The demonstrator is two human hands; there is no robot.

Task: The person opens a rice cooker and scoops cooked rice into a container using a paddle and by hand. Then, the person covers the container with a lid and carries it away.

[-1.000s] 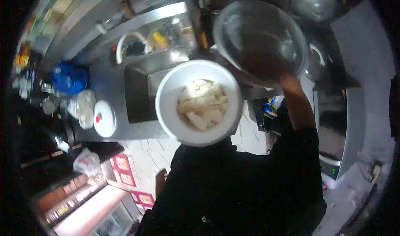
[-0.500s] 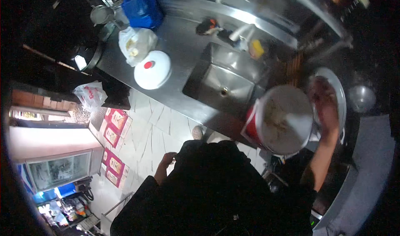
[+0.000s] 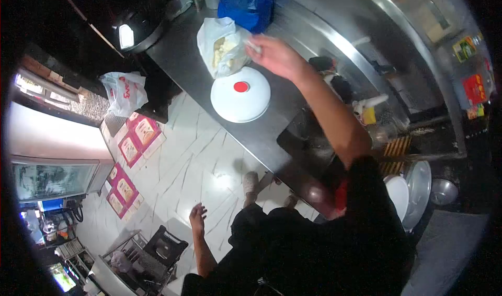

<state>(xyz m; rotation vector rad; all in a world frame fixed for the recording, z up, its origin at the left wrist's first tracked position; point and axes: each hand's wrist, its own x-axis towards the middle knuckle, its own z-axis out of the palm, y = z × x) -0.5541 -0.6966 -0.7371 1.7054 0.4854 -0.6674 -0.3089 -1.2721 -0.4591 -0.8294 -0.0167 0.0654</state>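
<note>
My right hand (image 3: 274,55) reaches over the steel counter, its fingers pinched at the edge of a white plastic bag (image 3: 224,47) with pale pieces inside. Just below the bag lies a round white lid (image 3: 240,100) with a red knob. A blue bag (image 3: 246,6) stands behind the plastic bag. Low beside my body, over the floor, my left hand (image 3: 197,216) hangs with its fingers apart, holding nothing. The red bucket (image 3: 341,195) is mostly hidden by my right arm and sleeve.
The sink (image 3: 300,134) is partly covered by my arm. A white bowl (image 3: 398,196), a clear basin (image 3: 419,191) and a metal bowl (image 3: 444,191) are at the right. A black chair (image 3: 164,246) stands on the floor at lower left. Another plastic bag (image 3: 124,92) hangs at the left.
The view has turned toward the counter's left part. My right hand has left the basin and bucket area and moved across to the white plastic bag. My left hand now shows more fully.
</note>
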